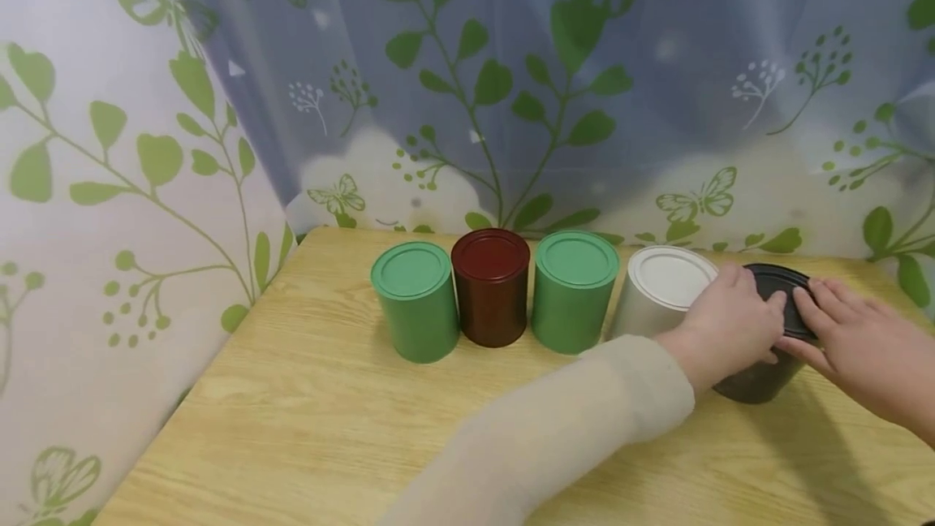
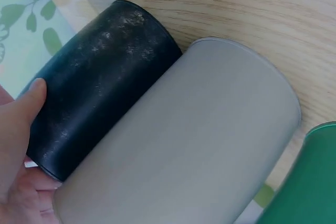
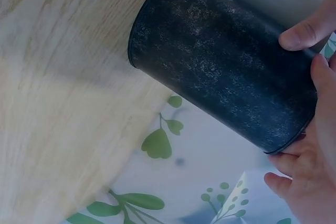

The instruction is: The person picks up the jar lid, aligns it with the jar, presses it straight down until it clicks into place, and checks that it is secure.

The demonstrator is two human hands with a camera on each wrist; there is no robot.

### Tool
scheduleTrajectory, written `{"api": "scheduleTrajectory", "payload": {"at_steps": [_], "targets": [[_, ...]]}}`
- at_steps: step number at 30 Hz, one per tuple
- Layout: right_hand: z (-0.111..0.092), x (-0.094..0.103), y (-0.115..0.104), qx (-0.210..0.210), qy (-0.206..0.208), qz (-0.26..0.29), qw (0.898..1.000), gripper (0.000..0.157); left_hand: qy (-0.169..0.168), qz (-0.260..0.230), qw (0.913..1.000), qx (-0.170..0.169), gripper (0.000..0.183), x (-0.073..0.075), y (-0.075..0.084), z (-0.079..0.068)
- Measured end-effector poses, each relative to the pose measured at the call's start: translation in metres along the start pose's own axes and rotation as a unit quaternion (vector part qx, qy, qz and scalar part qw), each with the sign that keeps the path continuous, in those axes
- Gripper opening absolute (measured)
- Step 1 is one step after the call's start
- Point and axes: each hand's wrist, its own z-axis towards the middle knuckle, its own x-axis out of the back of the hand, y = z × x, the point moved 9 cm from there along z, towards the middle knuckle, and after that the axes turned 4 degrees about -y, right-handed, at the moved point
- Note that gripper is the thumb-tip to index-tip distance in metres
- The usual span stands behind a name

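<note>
A black lidded can [image 1: 756, 376] stands at the right end of a row of cans. My left hand [image 1: 730, 327] comes from the left and grips its upper part, the thumb [image 2: 35, 95] pressed on the can's side near the lid. From the right, my right hand [image 1: 865, 343] holds the same can at its top, fingers over the lid [image 1: 792, 323] and thumb along the front. Parts of both hands' fingers are hidden. Close beside the black can is a white-grey can [image 1: 668, 278], partly covered by the left hand and sleeve.
Further left stand a green can [image 1: 573, 307], a dark red can [image 1: 491, 299] and another green can [image 1: 416, 315]. All are on a wood-grain table [image 1: 292, 428]. A leaf-patterned curtain [image 1: 504, 104] hangs behind the table and along its left side.
</note>
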Motion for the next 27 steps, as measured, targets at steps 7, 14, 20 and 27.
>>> {"api": "scheduleTrajectory", "payload": {"at_steps": [7,14,20,27], "targets": [[0.001,-0.007,0.003,0.009,0.003,0.037,0.999,0.082,0.005,0.003,1.0000,0.003,0.071,-0.003,0.000,-0.012],[-0.007,0.002,0.011,-0.031,0.082,0.080,0.993,0.087,-0.102,-0.138,0.9831,-0.064,0.079,-0.015,-0.009,-0.023],[-0.008,0.005,0.008,-0.035,0.123,0.090,0.988,0.087,-0.119,-0.161,0.9781,-0.057,0.072,-0.015,-0.013,-0.024],[-0.010,0.003,0.003,-0.018,0.149,0.081,0.985,0.091,-0.113,-0.139,0.9822,-0.057,0.075,-0.017,-0.009,-0.024]]}}
